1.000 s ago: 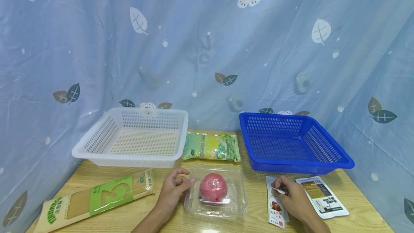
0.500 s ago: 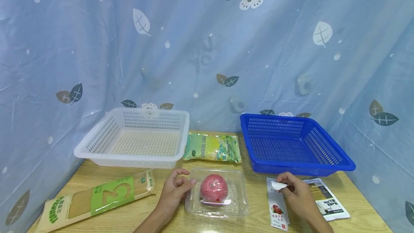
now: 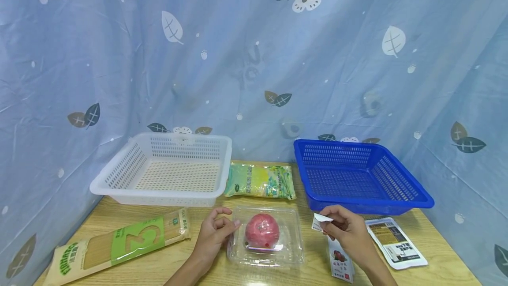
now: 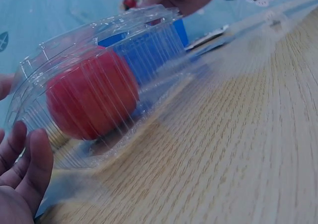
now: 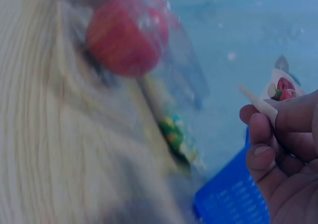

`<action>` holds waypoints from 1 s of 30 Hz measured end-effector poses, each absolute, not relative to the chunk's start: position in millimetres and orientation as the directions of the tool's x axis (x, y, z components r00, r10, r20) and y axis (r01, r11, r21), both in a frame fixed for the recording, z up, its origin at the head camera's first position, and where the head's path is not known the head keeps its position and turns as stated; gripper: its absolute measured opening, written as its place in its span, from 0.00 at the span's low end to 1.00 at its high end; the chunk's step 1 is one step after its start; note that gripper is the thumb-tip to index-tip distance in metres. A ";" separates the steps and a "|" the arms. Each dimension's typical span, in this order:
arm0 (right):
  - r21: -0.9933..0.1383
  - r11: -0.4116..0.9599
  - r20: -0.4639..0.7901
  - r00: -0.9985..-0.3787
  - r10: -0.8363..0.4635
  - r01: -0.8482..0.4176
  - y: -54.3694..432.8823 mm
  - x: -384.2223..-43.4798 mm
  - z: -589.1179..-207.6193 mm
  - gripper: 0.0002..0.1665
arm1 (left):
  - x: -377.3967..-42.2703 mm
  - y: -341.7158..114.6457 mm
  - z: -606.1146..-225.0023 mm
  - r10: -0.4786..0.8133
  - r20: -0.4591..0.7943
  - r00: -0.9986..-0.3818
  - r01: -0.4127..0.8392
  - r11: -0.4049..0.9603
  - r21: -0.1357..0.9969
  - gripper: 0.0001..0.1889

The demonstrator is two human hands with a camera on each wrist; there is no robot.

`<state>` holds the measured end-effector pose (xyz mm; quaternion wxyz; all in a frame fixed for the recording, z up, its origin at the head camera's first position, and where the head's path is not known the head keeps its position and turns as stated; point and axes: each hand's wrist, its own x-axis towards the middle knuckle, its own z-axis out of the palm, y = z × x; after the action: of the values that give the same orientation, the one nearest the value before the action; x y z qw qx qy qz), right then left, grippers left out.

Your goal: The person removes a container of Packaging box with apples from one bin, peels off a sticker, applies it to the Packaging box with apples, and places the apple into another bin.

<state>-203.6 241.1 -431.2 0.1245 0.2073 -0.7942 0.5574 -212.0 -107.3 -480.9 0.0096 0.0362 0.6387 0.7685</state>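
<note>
Right hand [image 3: 347,231]: grip narrowed to a pinch on a curled label [image 3: 318,224], raised over the bench [image 3: 313,257] between the clear box [image 3: 291,237] and the white packet [image 3: 409,253]. Left hand [image 3: 214,231]: grip slack, partly open, thumb at the box's left edge. Red fruit [image 3: 262,231] inside box. Printed strips [image 3: 340,263] lie near the right wrist.
</note>
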 end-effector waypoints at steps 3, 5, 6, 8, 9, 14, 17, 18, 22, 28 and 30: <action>-0.842 0.274 0.421 -0.884 -0.205 -0.465 232.8 -202.4 -423.9 0.12 | -212.5 -107.4 -481.9 0.057 0.045 -0.997 0.034 -0.178 0.983 0.24; -0.849 0.258 0.417 -0.884 -0.212 -0.462 227.4 -201.8 -420.0 0.14 | -212.7 -107.4 -482.3 0.055 0.048 -0.997 0.038 -0.175 0.984 0.23; -0.852 0.248 0.416 -0.884 -0.215 -0.461 224.6 -201.8 -418.5 0.15 | -212.9 -107.4 -482.5 0.054 0.050 -0.997 0.039 -0.173 0.984 0.23; -0.858 0.211 0.422 -0.877 -0.228 -0.468 219.3 -202.2 -416.6 0.18 | -213.1 -107.3 -482.5 0.055 0.053 -0.997 0.043 -0.173 0.984 0.23; -0.860 0.189 0.428 -0.872 -0.237 -0.473 216.5 -202.5 -416.1 0.19 | -213.3 -107.3 -482.7 0.055 0.057 -0.997 0.047 -0.171 0.984 0.23; -0.862 0.118 0.447 -0.849 -0.282 -0.493 201.3 -204.2 -415.5 0.23 | -213.4 -106.7 -482.6 0.060 0.069 -0.996 0.058 -0.169 0.984 0.23; -0.867 0.105 0.438 -0.847 -0.303 -0.486 190.8 -205.5 -414.6 0.23 | -212.7 -106.6 -482.2 0.059 0.071 -0.996 0.060 -0.167 0.984 0.23; -0.871 0.098 0.432 -0.846 -0.312 -0.481 187.2 -206.0 -414.2 0.22 | -212.4 -106.7 -481.9 0.058 0.070 -0.996 0.060 -0.167 0.984 0.23; -0.881 0.065 0.420 -0.838 -0.349 -0.468 173.7 -207.9 -412.9 0.18 | -212.4 -106.8 -482.4 0.054 0.084 -0.995 0.074 -0.160 0.984 0.22; -0.889 0.046 0.409 -0.833 -0.373 -0.456 157.5 -210.0 -413.0 0.16 | -212.2 -106.8 -483.0 0.055 0.090 -0.994 0.081 -0.158 0.984 0.22; -0.890 0.037 0.408 -0.831 -0.378 -0.454 153.5 -210.1 -413.2 0.17 | -212.0 -106.9 -483.1 0.055 0.092 -0.994 0.082 -0.158 0.984 0.22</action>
<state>-210.1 153.5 -413.2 0.0301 0.2894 -0.7193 0.6308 -212.0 -106.9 -483.1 -0.0088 0.0528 0.6488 0.7591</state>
